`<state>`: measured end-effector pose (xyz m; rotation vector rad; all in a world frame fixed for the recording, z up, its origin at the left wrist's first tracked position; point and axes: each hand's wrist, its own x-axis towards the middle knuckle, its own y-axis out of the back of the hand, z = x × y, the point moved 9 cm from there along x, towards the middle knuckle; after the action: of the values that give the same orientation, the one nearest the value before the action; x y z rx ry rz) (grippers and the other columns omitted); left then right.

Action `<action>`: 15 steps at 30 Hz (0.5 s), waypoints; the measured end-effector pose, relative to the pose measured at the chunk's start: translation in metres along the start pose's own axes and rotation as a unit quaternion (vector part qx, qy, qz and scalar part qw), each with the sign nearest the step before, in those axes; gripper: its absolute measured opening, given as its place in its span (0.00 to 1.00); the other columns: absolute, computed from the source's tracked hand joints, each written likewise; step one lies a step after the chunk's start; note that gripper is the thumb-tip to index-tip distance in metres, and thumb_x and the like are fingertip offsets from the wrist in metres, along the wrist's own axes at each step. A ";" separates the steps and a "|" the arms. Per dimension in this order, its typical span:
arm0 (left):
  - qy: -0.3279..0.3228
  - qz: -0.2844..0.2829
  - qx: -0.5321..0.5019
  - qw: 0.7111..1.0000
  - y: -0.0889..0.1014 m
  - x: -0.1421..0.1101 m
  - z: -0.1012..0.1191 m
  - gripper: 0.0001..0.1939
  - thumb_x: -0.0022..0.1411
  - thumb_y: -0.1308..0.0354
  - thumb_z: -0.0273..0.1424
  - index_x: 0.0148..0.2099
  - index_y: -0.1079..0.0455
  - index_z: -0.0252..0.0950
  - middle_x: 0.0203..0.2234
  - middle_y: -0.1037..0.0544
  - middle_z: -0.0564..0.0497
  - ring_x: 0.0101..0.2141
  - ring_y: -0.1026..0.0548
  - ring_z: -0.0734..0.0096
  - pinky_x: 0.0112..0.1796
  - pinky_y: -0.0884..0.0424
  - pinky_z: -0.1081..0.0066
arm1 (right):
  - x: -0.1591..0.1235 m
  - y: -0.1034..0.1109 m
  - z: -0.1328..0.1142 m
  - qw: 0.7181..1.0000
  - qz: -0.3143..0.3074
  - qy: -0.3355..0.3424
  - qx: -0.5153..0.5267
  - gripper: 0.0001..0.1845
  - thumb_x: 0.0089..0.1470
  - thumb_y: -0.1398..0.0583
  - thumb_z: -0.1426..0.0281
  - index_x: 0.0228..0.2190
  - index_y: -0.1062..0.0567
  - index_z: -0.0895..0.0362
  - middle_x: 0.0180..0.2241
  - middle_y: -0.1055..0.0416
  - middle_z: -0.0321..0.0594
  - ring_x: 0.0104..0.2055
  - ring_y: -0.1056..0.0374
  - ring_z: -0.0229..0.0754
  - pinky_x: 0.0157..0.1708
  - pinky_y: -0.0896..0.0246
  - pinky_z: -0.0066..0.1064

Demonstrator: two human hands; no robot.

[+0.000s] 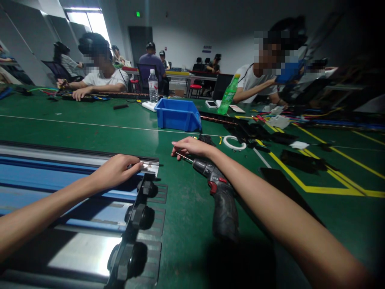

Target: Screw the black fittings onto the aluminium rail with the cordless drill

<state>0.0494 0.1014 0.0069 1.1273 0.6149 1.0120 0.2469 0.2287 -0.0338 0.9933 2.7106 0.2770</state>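
Ribbed, black-knobbed blue-and-silver metal panel (93,224) is lying at eight o'clock, under the left hand (120,168).
Black-and-red pistol-shaped screwdriver (225,208) is lying at five, right hand (192,146) by its bit (186,159); neither grip is showing clearly.

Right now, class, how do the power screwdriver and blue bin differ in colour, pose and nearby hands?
The power screwdriver is mostly black with a red trigger; the blue bin is all blue. The power screwdriver lies on its side; the blue bin stands upright. The right hand is at the screwdriver's bit; no hand touches the blue bin. Both rest on the green tabletop.
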 end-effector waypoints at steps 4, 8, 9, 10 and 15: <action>0.001 -0.001 0.006 1.000 -0.003 0.000 -0.004 0.23 0.75 0.55 0.44 0.31 0.32 0.37 0.24 0.29 0.53 0.26 0.32 0.69 0.30 0.47 0.68 | -0.001 0.002 0.001 1.000 0.010 -0.007 0.003 0.25 0.61 0.36 0.49 0.35 0.17 0.59 0.36 0.19 0.46 0.34 0.23 0.41 0.34 0.31 0.31; 0.004 -0.002 0.006 1.000 -0.004 0.001 -0.006 0.23 0.75 0.55 0.44 0.31 0.33 0.37 0.23 0.29 0.53 0.26 0.33 0.70 0.31 0.47 0.68 | -0.002 0.006 0.002 1.000 0.021 -0.009 -0.003 0.26 0.61 0.37 0.48 0.34 0.17 0.59 0.35 0.19 0.46 0.34 0.24 0.42 0.34 0.31 0.31; 0.004 -0.003 0.004 1.000 -0.004 0.001 -0.006 0.23 0.75 0.55 0.44 0.31 0.32 0.37 0.24 0.29 0.53 0.27 0.33 0.70 0.31 0.47 0.68 | -0.002 0.008 0.002 1.000 0.027 -0.008 -0.008 0.26 0.61 0.37 0.48 0.34 0.17 0.59 0.34 0.19 0.45 0.33 0.24 0.42 0.33 0.32 0.31; 0.004 -0.004 0.003 1.000 -0.005 0.001 -0.006 0.23 0.75 0.55 0.44 0.32 0.32 0.37 0.24 0.29 0.53 0.27 0.33 0.70 0.31 0.46 0.68 | -0.002 0.010 0.002 0.999 0.034 -0.006 -0.014 0.25 0.62 0.37 0.48 0.34 0.17 0.58 0.34 0.20 0.45 0.32 0.24 0.41 0.32 0.32 0.30; 0.007 -0.005 0.000 1.000 -0.005 -0.001 -0.007 0.24 0.76 0.55 0.45 0.33 0.31 0.37 0.25 0.28 0.53 0.27 0.32 0.69 0.31 0.45 0.68 | -0.001 0.023 0.000 0.994 0.089 0.018 -0.063 0.27 0.63 0.39 0.48 0.28 0.19 0.58 0.31 0.21 0.45 0.28 0.27 0.38 0.27 0.38 0.29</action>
<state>0.0449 0.1035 -0.0006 1.1183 0.6306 1.0119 0.2617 0.2448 -0.0279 1.2060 2.6015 0.4958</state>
